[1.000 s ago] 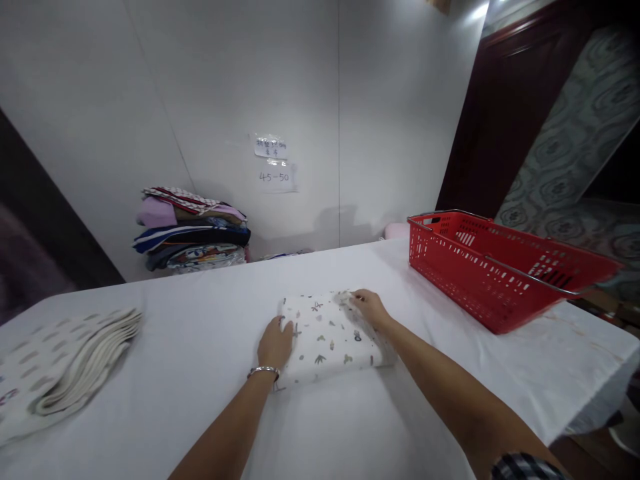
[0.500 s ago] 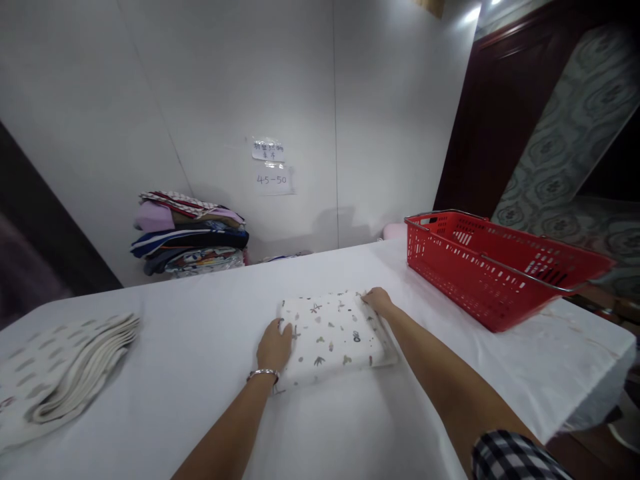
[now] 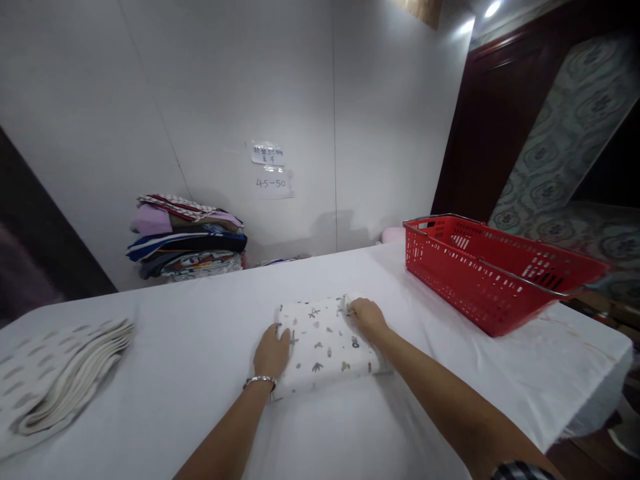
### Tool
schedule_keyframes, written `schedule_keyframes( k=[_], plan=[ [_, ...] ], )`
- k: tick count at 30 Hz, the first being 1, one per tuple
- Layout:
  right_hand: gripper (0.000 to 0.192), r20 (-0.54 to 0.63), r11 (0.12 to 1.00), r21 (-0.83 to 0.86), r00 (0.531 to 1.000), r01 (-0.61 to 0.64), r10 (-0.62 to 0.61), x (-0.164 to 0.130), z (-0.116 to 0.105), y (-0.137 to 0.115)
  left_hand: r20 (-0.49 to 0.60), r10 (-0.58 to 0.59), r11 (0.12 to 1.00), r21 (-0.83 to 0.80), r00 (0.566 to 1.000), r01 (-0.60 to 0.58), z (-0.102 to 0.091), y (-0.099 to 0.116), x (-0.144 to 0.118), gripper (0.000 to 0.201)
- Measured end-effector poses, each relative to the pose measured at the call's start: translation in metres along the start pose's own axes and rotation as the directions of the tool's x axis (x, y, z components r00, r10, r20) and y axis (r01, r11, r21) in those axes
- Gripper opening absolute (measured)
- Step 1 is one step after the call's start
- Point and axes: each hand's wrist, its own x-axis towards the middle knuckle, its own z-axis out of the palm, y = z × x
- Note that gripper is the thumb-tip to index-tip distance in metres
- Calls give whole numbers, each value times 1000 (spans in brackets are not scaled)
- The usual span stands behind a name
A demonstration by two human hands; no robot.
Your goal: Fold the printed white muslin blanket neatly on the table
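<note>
On folded cloth: flat hands (both).

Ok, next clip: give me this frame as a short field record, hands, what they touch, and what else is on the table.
left hand: flat on the left edge of the folded patterned cloth
right hand: on the cloth's far right corner, fingers curled on the fabric
cloth: folded into a rectangle, lying flat on the white table
red basket: on the table, right of the cloth, apart from it
stack of folded cloths: left end of the table
pile of clothes: by the wall, behind the table
paper notes: stuck on the wall
</note>
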Motion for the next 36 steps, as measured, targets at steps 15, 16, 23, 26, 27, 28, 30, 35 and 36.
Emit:
schedule_keyframes(
  k=[15,16,23,26,27,28,30,35,36],
  plan=[
    [13,22,866,278,904,-415,427,46,14,55,-6,2,1000,-6,1000,-2,-1,-1,0,47],
    [12,25,863,275,900,-424,435,46,14,54,-2,-1,1000,-11,1000,1,-1,0,-1,47],
    [13,-57,905,222,922,-362,383,43,7,40,-5,-3,1000,-6,1000,3,-3,1,-3,46],
    [14,-86,937,194,946,-291,312,36,7,36,-7,1,1000,-5,1000,-1,-1,0,-1,47],
    [14,-91,945,182,952,-274,293,34,7,35,-8,2,1000,-4,1000,-2,-1,-1,-1,47],
    [14,-94,951,168,956,-258,276,31,6,34,-7,2,1000,-2,1000,-2,-1,-1,-1,48],
    [14,-100,962,148,964,-230,246,26,4,30,-2,1,1000,0,1000,-1,-1,-1,0,48],
    [15,-33,981,-90,984,171,-175,13,-1,13,4,-3,1000,2,1000,3,-1,0,0,50],
    [15,12,953,-141,963,268,-269,11,0,9,5,-2,1000,3,1000,2,-1,0,0,50]
  ],
)
